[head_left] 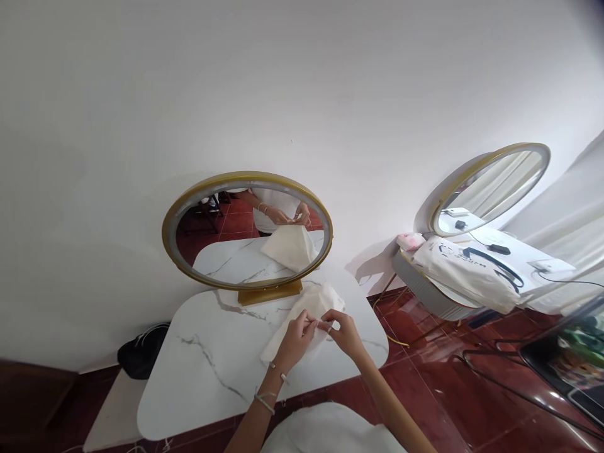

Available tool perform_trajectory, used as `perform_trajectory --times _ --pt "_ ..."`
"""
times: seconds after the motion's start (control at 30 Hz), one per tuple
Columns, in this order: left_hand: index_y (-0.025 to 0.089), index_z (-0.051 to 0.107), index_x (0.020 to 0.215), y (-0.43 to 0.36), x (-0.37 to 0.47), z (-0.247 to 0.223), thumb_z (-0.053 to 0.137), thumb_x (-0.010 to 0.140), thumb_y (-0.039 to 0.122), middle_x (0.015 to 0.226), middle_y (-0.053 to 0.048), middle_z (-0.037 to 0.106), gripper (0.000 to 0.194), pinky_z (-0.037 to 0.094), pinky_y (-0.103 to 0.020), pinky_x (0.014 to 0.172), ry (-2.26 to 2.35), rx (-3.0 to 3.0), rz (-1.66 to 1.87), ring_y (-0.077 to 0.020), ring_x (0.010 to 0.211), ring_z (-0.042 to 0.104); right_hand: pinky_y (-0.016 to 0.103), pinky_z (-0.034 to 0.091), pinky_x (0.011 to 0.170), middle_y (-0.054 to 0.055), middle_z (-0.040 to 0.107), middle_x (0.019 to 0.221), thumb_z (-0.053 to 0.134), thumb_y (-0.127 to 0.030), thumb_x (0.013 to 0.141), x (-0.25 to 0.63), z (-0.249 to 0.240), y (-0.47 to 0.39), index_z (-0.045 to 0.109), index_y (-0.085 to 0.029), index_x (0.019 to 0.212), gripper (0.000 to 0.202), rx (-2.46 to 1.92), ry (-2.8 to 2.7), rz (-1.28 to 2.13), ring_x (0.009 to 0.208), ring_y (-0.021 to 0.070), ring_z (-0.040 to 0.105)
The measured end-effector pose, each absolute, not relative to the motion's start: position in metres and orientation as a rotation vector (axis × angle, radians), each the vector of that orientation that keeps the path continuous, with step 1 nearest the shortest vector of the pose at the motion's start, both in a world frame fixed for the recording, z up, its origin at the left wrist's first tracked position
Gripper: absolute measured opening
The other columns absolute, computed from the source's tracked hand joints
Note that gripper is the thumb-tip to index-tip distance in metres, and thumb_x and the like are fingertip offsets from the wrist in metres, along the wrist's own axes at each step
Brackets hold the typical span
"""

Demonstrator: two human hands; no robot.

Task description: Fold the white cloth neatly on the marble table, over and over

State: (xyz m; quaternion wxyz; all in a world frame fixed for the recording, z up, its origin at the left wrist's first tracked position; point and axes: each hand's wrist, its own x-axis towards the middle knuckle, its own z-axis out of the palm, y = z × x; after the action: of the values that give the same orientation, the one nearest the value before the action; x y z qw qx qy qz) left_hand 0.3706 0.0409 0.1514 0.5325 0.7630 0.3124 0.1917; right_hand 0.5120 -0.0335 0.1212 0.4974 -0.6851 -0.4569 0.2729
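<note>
the left hand and the right hand come together over the worktop, fingers bent and fingertips meeting. whether they are clamped on anything between them is too small to tell. directly beneath them, a crumpled white cloth lies on the marbled surface, near its right end; whether the fingers touch it cannot be told. bracelets circle the left wrist, and a ring shows on the right hand.

just behind the cloth stands an oval mirror with a gold rim, on a gold base, reflecting both hands and the cloth. to the left, below the worktop, a black bag rests on a pale seat.

well apart to the right, a second worktop carries another oval mirror, a printed white bag, a pink packet and a black adapter. the floor is red tile.
</note>
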Motion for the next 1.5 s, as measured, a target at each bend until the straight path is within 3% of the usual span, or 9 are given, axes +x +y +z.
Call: perform_trajectory --times 0.27,0.4,0.53,0.73,1.03,1.17,1.27,1.4,1.5 --pt "0.022 0.040 0.116 0.039 0.360 0.145 0.058 0.078 0.033 0.074 0.003 0.063 0.044 0.042 -0.024 0.064 0.780 1.812 0.520 -0.0144 0.067 0.058 0.031 0.045 0.075 0.005 0.065 0.082 0.067 -0.047 0.071 0.522 0.168 -0.022 0.068 -0.019 0.091 0.035 -1.402 -0.922 0.787 0.081 0.0193 0.058" --pt "0.023 0.050 0.111 0.036 0.340 0.134 0.049 0.083 0.036 0.094 -0.004 0.067 0.031 0.046 -0.029 0.076 0.917 1.907 0.520 -0.0207 0.087 0.063 0.030 0.044 0.078 0.005 0.067 0.085 0.062 -0.046 0.078 0.552 0.205 -0.032 0.067 -0.019 0.082 0.028 -1.402 -1.098 0.659 0.085 0.0195 0.058" --pt "0.022 0.061 0.097 0.036 0.320 0.136 0.047 0.085 0.045 0.088 -0.003 0.069 0.030 0.048 -0.028 0.076 0.948 1.878 0.552 -0.0198 0.081 0.063 0.029 0.045 0.078 0.005 0.066 0.085 0.064 -0.044 0.078 0.580 0.220 -0.052 0.066 -0.019 0.083 0.026 -1.422 -1.110 0.494 0.086 0.0185 0.059" --pt "0.023 0.073 0.086 0.047 0.284 0.188 0.060 0.077 0.046 0.093 -0.004 0.073 0.028 0.049 -0.026 0.078 0.965 1.845 0.526 -0.0223 0.091 0.065 0.024 0.049 0.066 0.005 0.064 0.080 0.065 -0.044 0.078 0.596 0.221 -0.103 0.065 -0.019 0.080 0.025 -1.500 -1.058 0.413 0.075 0.0168 0.059" --pt "0.025 0.075 0.079 0.049 0.264 0.250 0.058 0.071 0.061 0.061 0.000 0.066 0.041 0.040 -0.023 0.046 1.112 2.002 0.401 -0.0126 0.048 0.045 0.025 0.049 0.061 0.006 0.064 0.078 0.067 -0.041 0.077 0.606 0.217 -0.159 0.067 -0.020 0.083 0.023 -1.569 -0.907 0.354 0.070 0.0171 0.059" --pt "0.021 0.071 0.080 0.080 0.312 0.223 0.052 0.076 0.060 0.067 -0.001 0.067 0.044 0.046 -0.026 0.057 1.121 2.121 0.431 -0.0140 0.053 0.049 0.025 0.048 0.055 0.006 0.065 0.075 0.065 -0.053 0.074 0.637 0.180 -0.114 0.064 -0.017 0.081 0.037 -1.640 -0.822 0.470 0.063 0.0163 0.058" --pt "0.020 0.068 0.095 0.102 0.356 0.178 0.045 0.083 0.052 0.089 -0.005 0.070 0.041 0.050 -0.033 0.079 1.132 2.153 0.639 -0.0198 0.077 0.061 0.029 0.049 0.053 0.007 0.064 0.076 0.061 -0.063 0.071 0.657 0.136 -0.068 0.061 -0.016 0.084 0.048 -1.614 -0.712 0.438 0.058 0.0169 0.059" --pt "0.020 0.056 0.121 0.094 0.394 0.092 0.038 0.087 0.033 0.126 -0.010 0.055 0.041 0.036 -0.044 0.106 1.224 2.186 0.962 -0.0236 0.124 0.046 0.045 0.049 0.088 0.018 0.055 0.121 0.059 -0.065 0.069 0.648 0.065 -0.035 0.052 -0.017 0.118 0.069 -1.672 -0.699 0.338 0.107 0.0297 0.059" --pt "0.022 0.054 0.123 0.074 0.405 0.029 0.036 0.088 0.029 0.137 -0.009 0.046 0.040 0.038 -0.045 0.106 1.187 2.243 0.792 -0.0235 0.130 0.042 0.050 0.037 0.104 0.019 0.045 0.136 0.047 -0.061 0.081 0.618 0.010 -0.032 0.052 -0.017 0.122 0.061 -1.823 -0.827 0.271 0.128 0.0312 0.042"
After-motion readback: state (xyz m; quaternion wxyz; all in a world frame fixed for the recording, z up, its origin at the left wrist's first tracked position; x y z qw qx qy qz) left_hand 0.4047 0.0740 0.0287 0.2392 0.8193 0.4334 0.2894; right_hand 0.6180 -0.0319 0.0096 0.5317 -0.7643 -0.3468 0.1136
